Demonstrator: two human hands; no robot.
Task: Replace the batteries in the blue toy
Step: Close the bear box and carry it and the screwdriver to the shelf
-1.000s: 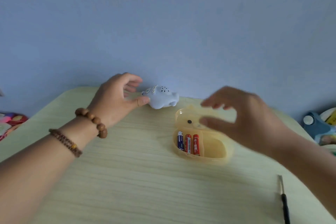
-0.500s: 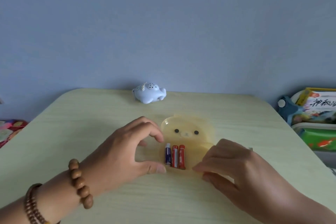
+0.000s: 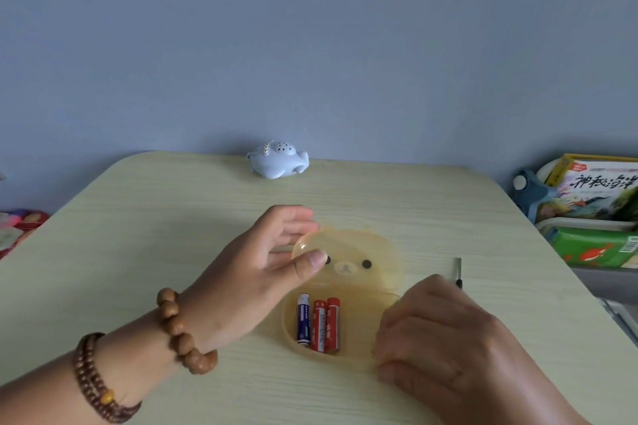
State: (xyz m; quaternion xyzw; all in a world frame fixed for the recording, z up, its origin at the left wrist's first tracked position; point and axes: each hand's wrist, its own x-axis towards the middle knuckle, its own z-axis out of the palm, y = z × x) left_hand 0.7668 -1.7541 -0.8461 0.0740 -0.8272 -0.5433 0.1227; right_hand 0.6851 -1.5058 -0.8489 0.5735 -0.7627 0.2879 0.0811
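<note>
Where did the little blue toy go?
The small pale-blue plastic toy sits at the far edge of the light wooden table, against the blue wall, beyond the left hand and the yellow bear-face box.

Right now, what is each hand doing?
Left hand: holding the bear case lid open.
Right hand: fingers closed on the case's base.
</note>
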